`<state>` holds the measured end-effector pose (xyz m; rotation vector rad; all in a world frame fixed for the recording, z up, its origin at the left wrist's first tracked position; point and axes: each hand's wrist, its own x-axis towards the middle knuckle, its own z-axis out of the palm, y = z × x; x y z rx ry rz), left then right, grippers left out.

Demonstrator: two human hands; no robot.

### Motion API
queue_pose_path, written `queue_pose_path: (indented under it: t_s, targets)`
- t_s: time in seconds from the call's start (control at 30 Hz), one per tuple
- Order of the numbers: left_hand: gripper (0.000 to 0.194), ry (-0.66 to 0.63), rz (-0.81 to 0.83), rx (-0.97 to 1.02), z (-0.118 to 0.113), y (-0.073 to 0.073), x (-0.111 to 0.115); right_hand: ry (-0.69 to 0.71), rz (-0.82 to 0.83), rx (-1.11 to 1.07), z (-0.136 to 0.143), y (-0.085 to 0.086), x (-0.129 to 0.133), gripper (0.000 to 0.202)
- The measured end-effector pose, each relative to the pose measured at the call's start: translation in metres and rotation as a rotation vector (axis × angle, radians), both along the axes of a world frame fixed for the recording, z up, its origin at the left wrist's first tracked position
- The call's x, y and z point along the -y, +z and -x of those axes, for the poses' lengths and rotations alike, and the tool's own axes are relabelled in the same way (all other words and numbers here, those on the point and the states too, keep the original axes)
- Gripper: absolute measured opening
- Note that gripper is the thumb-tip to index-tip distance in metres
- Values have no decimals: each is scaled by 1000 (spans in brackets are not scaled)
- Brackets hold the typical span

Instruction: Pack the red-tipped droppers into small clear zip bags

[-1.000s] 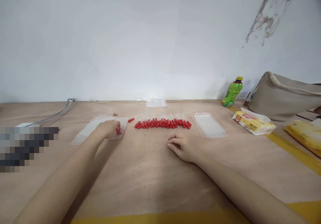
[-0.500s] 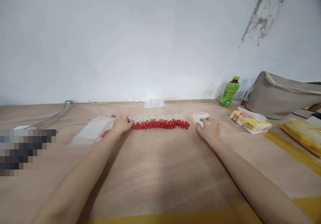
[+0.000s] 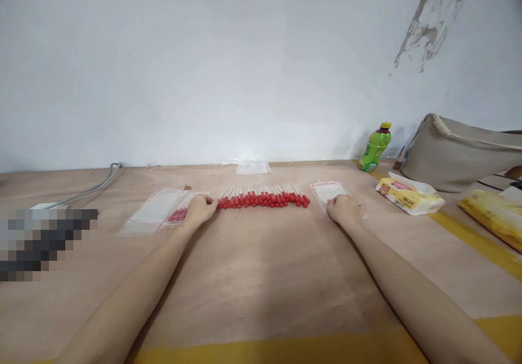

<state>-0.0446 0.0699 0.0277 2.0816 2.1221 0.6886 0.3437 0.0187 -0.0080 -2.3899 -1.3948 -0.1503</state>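
Red-tipped sticks (image 3: 265, 198) lie in a packed row across the middle of the desk (image 3: 244, 277), below the wall (image 3: 183, 70). Each stick's long axis runs roughly front to back: the red heads point toward the person, the pale shafts away toward the wall. At both ends of the row the shafts slant, their far tips leaning inward, while the row itself stretches left to right.

The two hands are well apart. The left hand (image 3: 203, 208) is at the row's left end, thumb and fingertips drawn together beside the outermost heads; whether they pinch a stick I cannot tell. Just beside it lies a small bag (image 3: 177, 215) with red pieces inside, next to a flat clear bag (image 3: 149, 212). The right hand (image 3: 346, 209), fingers curled, covers part of another clear bag (image 3: 327, 190); its grip is hidden.
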Motion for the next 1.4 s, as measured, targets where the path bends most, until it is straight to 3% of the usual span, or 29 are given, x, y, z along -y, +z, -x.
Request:
queue_pose_path:
  t_s: [0.1, 0.2, 0.27, 0.37, 0.47, 0.57, 0.67, 0.87, 1.07, 1.4]
  targets:
    - [28, 50, -77, 40, -1, 4, 1, 0, -46, 3, 1, 1, 2, 29]
    - [30, 83, -173, 77, -1, 9, 7, 76, -262, 21, 7, 8, 7, 27]
    - [30, 66, -227, 124, -2, 10, 15, 263, -423, 23, 17, 12, 13, 23]
    - [26, -78, -283, 263, -3, 4, 35, 705, -518, 5, 40, 16, 30, 16]
    - [22, -277, -243, 361, -3, -11, 58, 1052, -422, -40, 64, 15, 49, 13]
    - [22, -397, -145, 383, 2, -24, 73, 1223, -247, -69, 79, 17, 62, 12]
    - [22, -467, -56, 379, 9, -28, 79, 1236, -171, -124, 84, 22, 64, 16]
    - [22, -576, 21, 338, 23, -11, 89, 1237, 47, -82, 91, 24, 56, 68]
    - [22, -607, 67, 281, 25, -2, 96, 1189, 80, -80, 94, 16, 56, 68]
    - [21, -619, 45, 239, 14, -5, 97, 1178, 99, -54, 95, 16, 56, 69]
